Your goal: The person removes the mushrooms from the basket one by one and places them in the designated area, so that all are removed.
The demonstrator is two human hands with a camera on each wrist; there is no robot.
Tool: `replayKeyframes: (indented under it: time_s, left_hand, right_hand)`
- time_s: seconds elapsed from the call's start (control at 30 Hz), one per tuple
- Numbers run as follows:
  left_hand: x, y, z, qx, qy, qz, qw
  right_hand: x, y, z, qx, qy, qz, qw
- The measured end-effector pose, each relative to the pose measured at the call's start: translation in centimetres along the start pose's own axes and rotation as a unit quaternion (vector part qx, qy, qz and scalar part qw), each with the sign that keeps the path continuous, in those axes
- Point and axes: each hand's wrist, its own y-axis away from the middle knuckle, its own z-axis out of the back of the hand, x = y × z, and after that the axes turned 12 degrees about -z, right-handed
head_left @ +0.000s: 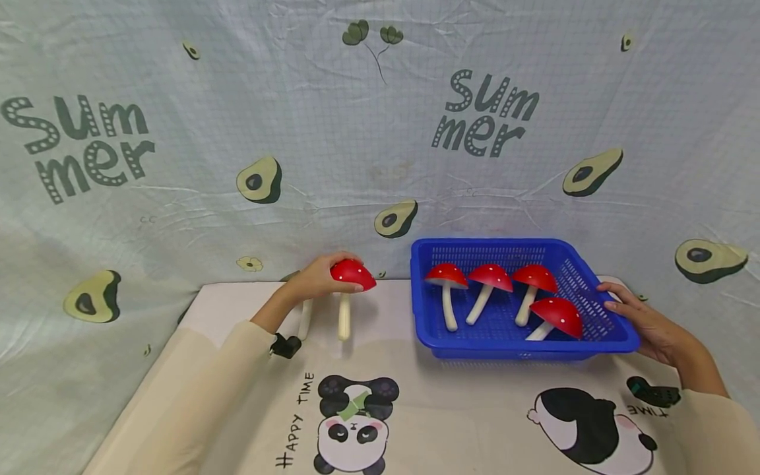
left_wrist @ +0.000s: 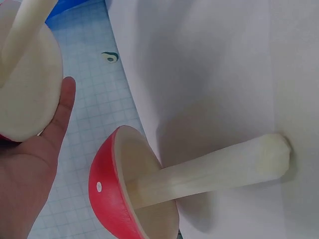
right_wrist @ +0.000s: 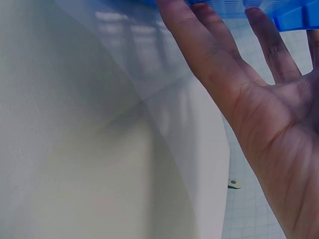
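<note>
My left hand (head_left: 323, 274) grips a toy mushroom by its red, white-dotted cap (head_left: 354, 272), with the pale stem (head_left: 344, 316) pointing down. A second mushroom (left_wrist: 112, 186) stands beside that hand in the left wrist view; from the head, only its stem (head_left: 305, 320) shows behind the hand. At the right end of a blue plastic basket (head_left: 423, 316), my right hand (head_left: 650, 326) holds the rim with its fingertips over the edge. Inside the basket lie several red-capped mushrooms (head_left: 489, 277), their pale stems towards me.
The table (head_left: 463, 415) has a light cover printed with pandas. Behind it hangs a pale curtain (head_left: 332, 132) with avocado and lettering prints, close to the basket's back. A black strap device (head_left: 287, 346) sits at my left wrist, another (head_left: 653, 392) at my right.
</note>
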Motion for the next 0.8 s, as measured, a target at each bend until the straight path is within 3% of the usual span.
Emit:
replayKeyframes:
  time_s: [0.37,0.63,0.8]
  left_hand:
    - [0.6,-0.1,-0.3,0.024,-0.014,-0.012,0.9995]
    - [0.8,-0.5,-0.4,0.059,-0.058,-0.057,0.9950]
    - [1.1,-0.6,-0.6,0.077,-0.061,-0.055,0.9936]
  right_hand:
    - [0.0,0.0,0.0,0.014,-0.013,0.010,0.9998]
    - [0.1,0.1,-0.1,0.005,-0.008,0.003,1.0000]
    - [0.1,0.1,-0.1,-0.005,-0.005,-0.005,1.0000]
